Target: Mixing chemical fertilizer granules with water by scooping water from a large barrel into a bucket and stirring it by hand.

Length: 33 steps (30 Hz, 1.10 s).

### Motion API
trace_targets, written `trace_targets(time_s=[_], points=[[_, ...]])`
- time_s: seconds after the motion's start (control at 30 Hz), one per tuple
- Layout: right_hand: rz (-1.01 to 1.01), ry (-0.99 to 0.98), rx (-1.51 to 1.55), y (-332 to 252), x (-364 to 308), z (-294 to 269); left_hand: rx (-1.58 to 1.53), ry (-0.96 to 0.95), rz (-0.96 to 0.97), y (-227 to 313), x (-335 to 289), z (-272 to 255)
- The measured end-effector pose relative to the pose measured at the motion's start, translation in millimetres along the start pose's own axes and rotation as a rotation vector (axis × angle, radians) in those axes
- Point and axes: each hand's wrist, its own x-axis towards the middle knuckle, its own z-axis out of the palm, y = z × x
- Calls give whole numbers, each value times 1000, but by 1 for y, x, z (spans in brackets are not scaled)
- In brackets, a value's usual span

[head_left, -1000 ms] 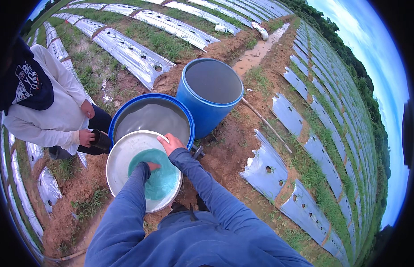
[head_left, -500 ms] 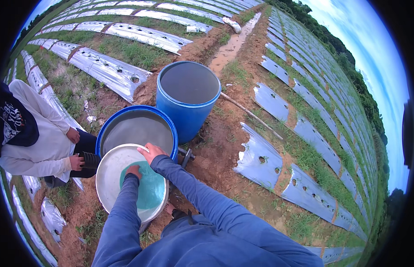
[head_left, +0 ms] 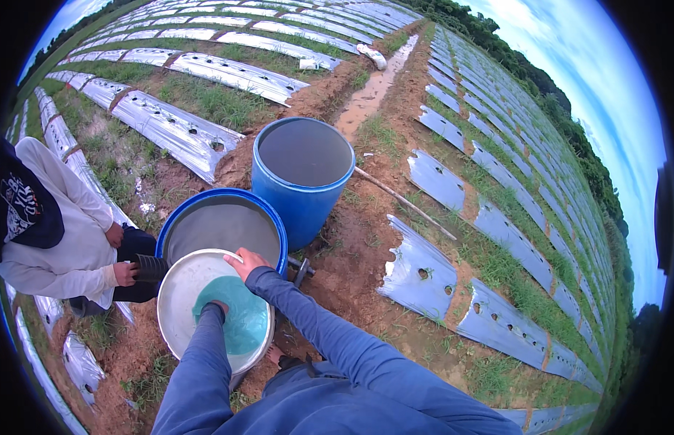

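A white bucket (head_left: 175, 290) with turquoise liquid (head_left: 248, 319) in its lower part stands tilted close in front of me. Its far rim overlaps an open blue drum (head_left: 282, 230) of grey, cloudy water. My left hand (head_left: 219, 307) reaches down into the turquoise liquid; its fingers are under the surface and hidden. At the bucket's far right rim, my right hand (head_left: 248, 264) is closed over the edge, thumb and fingers on it. Whether the bucket's base rests on anything does not show.
Behind stands another blue drum (head_left: 297, 206) of murky water. On the left, a person in a pale shirt (head_left: 58, 217) holds stacked black pots (head_left: 150, 267). A pole (head_left: 406, 203) lies on the soil. Plastic-covered beds (head_left: 417, 264) flank a muddy ditch (head_left: 366, 98).
My left hand has gone deeper into the turquoise liquid, so less of it shows. My right hand keeps hold of the rim. The drums sit slightly lower in view.
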Motion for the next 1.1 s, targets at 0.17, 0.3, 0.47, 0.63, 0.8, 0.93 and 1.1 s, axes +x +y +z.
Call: trace_targets(time_s=[0.17, 0.3, 0.47, 0.63, 0.8, 0.93, 1.1], points=[[-49, 80, -5, 4, -1, 2, -201, -124, 146, 2, -1, 18], [-81, 129, -12, 6, -5, 13, -639, 16, 347, 10, -5, 16], [-65, 114, -50, 5, 1, 0, -335, 375, 324, 41, -57, -34], [-73, 88, -41, -9, 5, -1, 160, 680, 570, 9, -59, -22], [-51, 55, -52, -18, 3, -1, 179, -59, 32, 15, -12, -22], [-22, 65, -28, -5, 4, -5, 127, -97, 101, 25, -4, 0], [34, 86, 8, 4, 3, 3, -337, -38, 371, 23, 4, 6]])
